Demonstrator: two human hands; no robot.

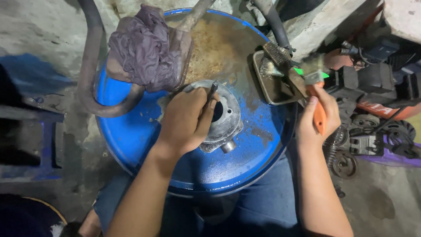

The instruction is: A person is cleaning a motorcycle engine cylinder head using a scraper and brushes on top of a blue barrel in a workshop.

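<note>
Atop the blue drum [131, 136], left hand [186, 118] clamps the metal cylinder part [226, 118] at centre; right hand [318, 116], gripping an orange-handled brush [316, 94], hovers off its right edge

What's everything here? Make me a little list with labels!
Surface: blue drum top, rusty in the middle
Left hand: rests on a round metal part, holding a thin dark tool
Right hand: holds an orange-handled brush
Tray: metal, at the drum's right edge, wire brush on it
Rag: purple, crumpled, far side of drum
Floor, right: engine parts
</note>
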